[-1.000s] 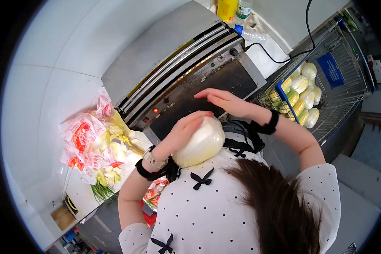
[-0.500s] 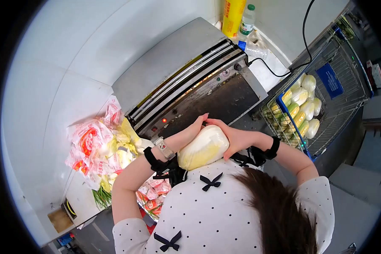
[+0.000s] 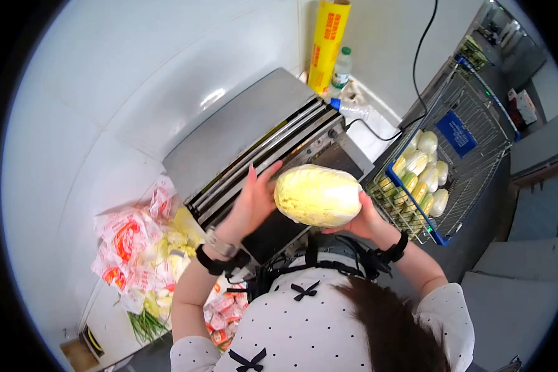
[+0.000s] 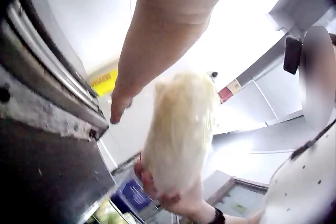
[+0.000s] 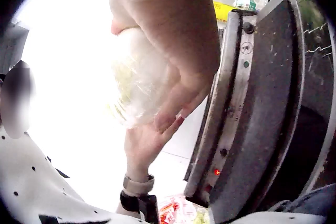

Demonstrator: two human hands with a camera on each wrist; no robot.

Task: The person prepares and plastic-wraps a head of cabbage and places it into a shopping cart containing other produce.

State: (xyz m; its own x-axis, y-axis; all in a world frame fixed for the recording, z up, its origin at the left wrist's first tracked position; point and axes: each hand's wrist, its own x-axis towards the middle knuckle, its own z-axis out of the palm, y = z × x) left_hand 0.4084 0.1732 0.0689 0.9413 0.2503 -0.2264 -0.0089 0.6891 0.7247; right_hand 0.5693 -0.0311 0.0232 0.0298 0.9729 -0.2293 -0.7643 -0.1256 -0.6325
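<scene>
A plastic-wrapped Chinese cabbage is held up over the wrapping machine, lying sideways in the head view. My right hand grips its right end, with the thumb at the side and the fingers partly hidden beneath. At the cabbage's left end my left hand is raised with fingers spread, and the head view does not settle whether it touches. The left wrist view shows a gap between the left hand and the cabbage. In the right wrist view the right hand curls round the wrapped cabbage.
Several wrapped cabbages lie in a shopping cart at the right. Loose leaves and printed plastic bags cover the counter at left. Behind the machine stand a yellow roll and a bottle; a black cable runs down the wall.
The cabbage has risen away from the body and turned to lie more level. My left hand has come off it and spread its fingers; my right hand has moved to its right end.
</scene>
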